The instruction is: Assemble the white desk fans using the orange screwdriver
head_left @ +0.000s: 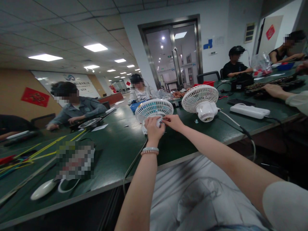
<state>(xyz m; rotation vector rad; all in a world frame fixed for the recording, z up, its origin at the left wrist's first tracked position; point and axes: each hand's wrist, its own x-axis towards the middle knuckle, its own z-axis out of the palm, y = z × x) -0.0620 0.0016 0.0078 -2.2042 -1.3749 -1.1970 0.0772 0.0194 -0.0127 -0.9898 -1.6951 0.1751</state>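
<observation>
A small white desk fan [154,109] with a round grille stands on the dark green table [113,150] right in front of me. My left hand [154,127] is wrapped round the fan's rear body below the grille. My right hand [173,122] pinches at the back of the same fan, fingers pressed together on something too small to make out. A bead bracelet [149,150] sits on my left wrist. The fan's cable [132,165] hangs over the table's front edge.
A second white fan [201,102] lies to the right with its cable trailing off the edge. A white power strip [249,111] lies beyond it. Several people sit round the table working. Yellow strips [43,148] and white cable coils [45,188] lie left.
</observation>
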